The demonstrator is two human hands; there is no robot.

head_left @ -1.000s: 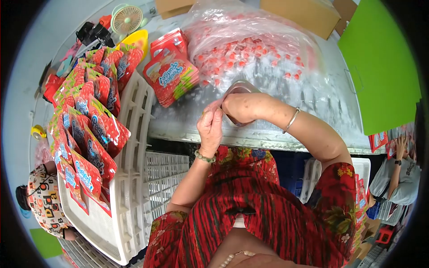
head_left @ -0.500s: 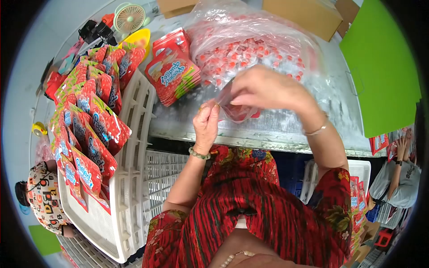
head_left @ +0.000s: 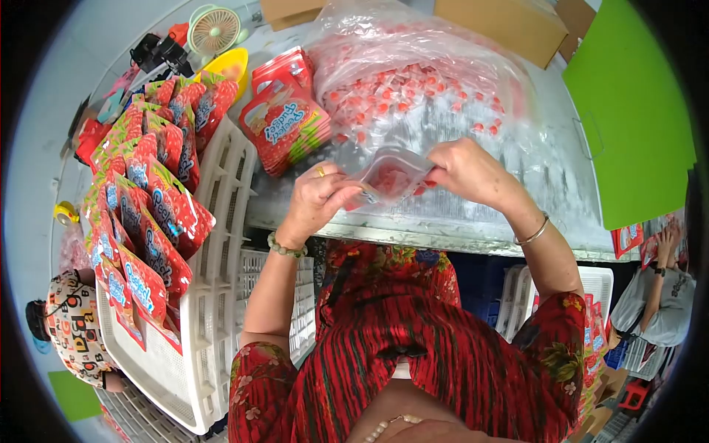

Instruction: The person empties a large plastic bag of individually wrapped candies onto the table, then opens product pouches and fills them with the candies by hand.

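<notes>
Between my two hands a candy pouch (head_left: 394, 174) is held with its mouth spread, and reddish pieces show inside it. My left hand (head_left: 319, 199) pinches the pouch's left edge. On the opposite edge, the fingers of my right hand (head_left: 467, 171) are closed. Just beyond the pouch lies a big clear plastic bag (head_left: 413, 40) with many small red-and-clear wrapped pieces (head_left: 413, 85) spilling on the table. A stack of flat red printed pouches (head_left: 284, 122) lies to the left of it.
At my left, white crates (head_left: 210, 295) are stacked, the top one holding filled red pouches (head_left: 151, 214). A yellow bowl (head_left: 230, 68) and small fan (head_left: 213, 29) stand behind. Cardboard boxes (head_left: 502, 26) and a green panel (head_left: 628, 111) border the table (head_left: 561, 199). Other people work at both sides.
My right hand has come out from over the pouch's mouth to its right edge. My left hand has shifted left and down, and the pouch is now spread wider.
</notes>
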